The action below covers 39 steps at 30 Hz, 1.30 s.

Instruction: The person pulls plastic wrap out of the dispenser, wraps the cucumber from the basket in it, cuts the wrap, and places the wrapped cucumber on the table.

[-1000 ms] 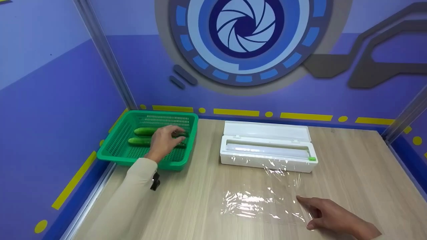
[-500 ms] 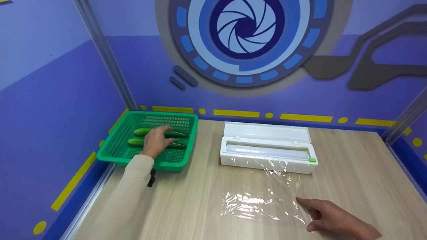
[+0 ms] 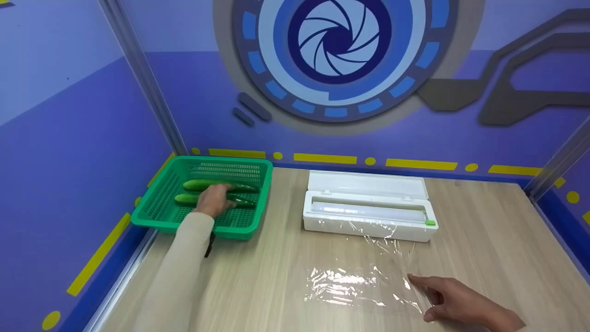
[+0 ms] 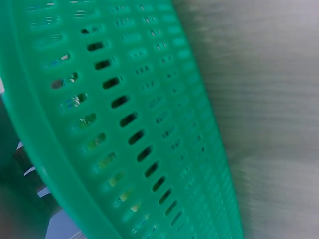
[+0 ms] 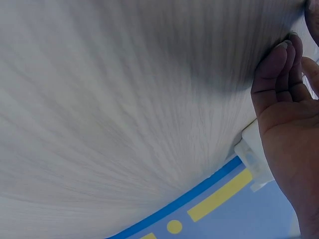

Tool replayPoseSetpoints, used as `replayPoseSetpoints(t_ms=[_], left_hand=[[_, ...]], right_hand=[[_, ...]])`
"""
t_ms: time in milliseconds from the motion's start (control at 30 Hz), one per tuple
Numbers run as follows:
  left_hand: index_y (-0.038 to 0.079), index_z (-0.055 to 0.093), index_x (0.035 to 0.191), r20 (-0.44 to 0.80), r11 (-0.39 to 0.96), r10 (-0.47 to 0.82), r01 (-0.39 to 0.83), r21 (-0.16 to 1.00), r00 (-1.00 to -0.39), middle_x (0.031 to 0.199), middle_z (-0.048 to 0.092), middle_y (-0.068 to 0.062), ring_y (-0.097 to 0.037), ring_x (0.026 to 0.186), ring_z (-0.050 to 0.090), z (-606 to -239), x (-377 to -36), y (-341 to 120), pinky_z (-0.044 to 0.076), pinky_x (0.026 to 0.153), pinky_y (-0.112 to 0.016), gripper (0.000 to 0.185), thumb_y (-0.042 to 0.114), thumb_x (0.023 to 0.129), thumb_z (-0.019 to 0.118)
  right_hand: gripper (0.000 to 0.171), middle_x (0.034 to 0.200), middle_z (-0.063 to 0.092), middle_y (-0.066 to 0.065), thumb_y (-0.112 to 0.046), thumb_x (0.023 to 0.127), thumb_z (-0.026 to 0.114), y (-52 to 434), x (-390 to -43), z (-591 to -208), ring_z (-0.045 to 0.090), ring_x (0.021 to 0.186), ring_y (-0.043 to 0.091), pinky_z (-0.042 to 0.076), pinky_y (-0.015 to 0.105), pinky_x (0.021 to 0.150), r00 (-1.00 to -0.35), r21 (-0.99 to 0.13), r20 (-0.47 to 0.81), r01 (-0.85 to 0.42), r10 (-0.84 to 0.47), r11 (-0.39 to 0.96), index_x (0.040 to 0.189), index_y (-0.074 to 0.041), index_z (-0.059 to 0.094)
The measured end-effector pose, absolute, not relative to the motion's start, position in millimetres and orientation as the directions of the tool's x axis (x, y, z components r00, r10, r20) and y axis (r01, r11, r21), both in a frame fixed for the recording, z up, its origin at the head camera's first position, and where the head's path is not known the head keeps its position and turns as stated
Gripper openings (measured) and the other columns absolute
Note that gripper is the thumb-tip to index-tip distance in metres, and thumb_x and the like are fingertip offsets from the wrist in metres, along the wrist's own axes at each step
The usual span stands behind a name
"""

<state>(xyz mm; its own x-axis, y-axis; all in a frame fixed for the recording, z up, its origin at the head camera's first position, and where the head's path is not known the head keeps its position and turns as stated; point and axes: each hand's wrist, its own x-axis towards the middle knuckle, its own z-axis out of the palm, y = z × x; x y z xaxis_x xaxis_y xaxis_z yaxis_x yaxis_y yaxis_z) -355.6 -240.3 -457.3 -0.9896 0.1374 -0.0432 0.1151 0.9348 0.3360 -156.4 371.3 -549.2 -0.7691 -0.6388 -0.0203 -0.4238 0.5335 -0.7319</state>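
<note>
Two cucumbers lie side by side in a green plastic basket [image 3: 265,203]. My left hand [image 3: 213,201] reaches in and grips the nearer cucumber [image 3: 185,199], fingers over its far side and thumb on the near side. Just behind the fingers lies the farther cucumber [image 3: 196,185]. In the left wrist view the slotted basket wall [image 4: 127,119] hides most of that hand. Clear plastic wrap [image 3: 343,283] stretches over the table from a white dispenser box [image 3: 368,230]. My right hand [image 3: 461,299] touches the wrap's right edge, index fingertip and thumb tip apart on it.
The box's lid [image 3: 368,183] stands raised at the back, and a wrap roll [image 3: 368,210] lies inside, with a green slider [image 3: 430,222] at the right end. Blue-purple panels [image 3: 198,101] wall in the wooden table [image 3: 258,286] at the back and sides.
My left hand has come down and slightly left in the basket, from above the cucumbers onto the nearer one. The right hand stays at the wrap's edge.
</note>
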Motion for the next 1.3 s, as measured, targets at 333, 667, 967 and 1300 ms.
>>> replayPoseSetpoints(t_ms=[333,667,967,1300], left_hand=[[-0.004,0.047,0.156,-0.197,0.954,0.178,0.12,0.275,-0.964,0.151,0.053,-0.028,-0.046,0.138,0.052,-463,-357,-242,0.042,0.112,-0.059,0.056,0.003,0.103,0.066],[-0.006,0.068,0.134,-0.105,0.958,0.193,0.164,0.233,-0.976,0.133,0.067,-0.027,-0.045,0.123,0.063,-464,-362,-248,0.05,0.102,-0.059,0.036,-0.007,0.098,0.065],[-0.003,0.07,0.135,-0.12,0.973,0.153,0.128,0.193,-0.981,0.134,0.063,-0.031,-0.051,0.127,0.056,-465,-366,-252,0.05,0.101,-0.061,0.038,-0.009,0.098,0.061],[-0.003,0.076,0.12,-0.11,0.972,0.15,0.127,0.197,-0.983,0.121,0.067,-0.026,-0.049,0.118,0.059,-474,-363,-248,0.054,0.094,-0.06,0.03,-0.004,0.09,0.08]], right_hand=[[0.084,0.082,0.048,-0.014,-0.035,0.085,0.089,372,-158,-551,0.048,0.077,0.0,0.041,0.023,0.064,-0.765,-0.705,0.025,-0.469,-0.643,0.532,0.149,0.009,0.053],[0.085,0.082,0.053,-0.012,-0.035,0.085,0.089,373,-157,-552,0.051,0.076,0.0,0.043,0.023,0.064,-0.77,-0.712,0.004,-0.45,-0.639,0.539,0.149,0.009,0.053],[0.084,0.079,0.053,-0.013,-0.029,0.085,0.09,372,-157,-553,0.05,0.074,-0.001,0.043,0.022,0.061,-0.773,-0.741,-0.013,-0.419,-0.635,0.524,0.151,0.007,0.053],[0.083,0.077,0.052,-0.012,-0.026,0.083,0.091,375,-157,-555,0.048,0.072,-0.003,0.042,0.021,0.061,-0.747,-0.714,0.091,-0.51,-0.659,0.479,0.148,0.009,0.054]])
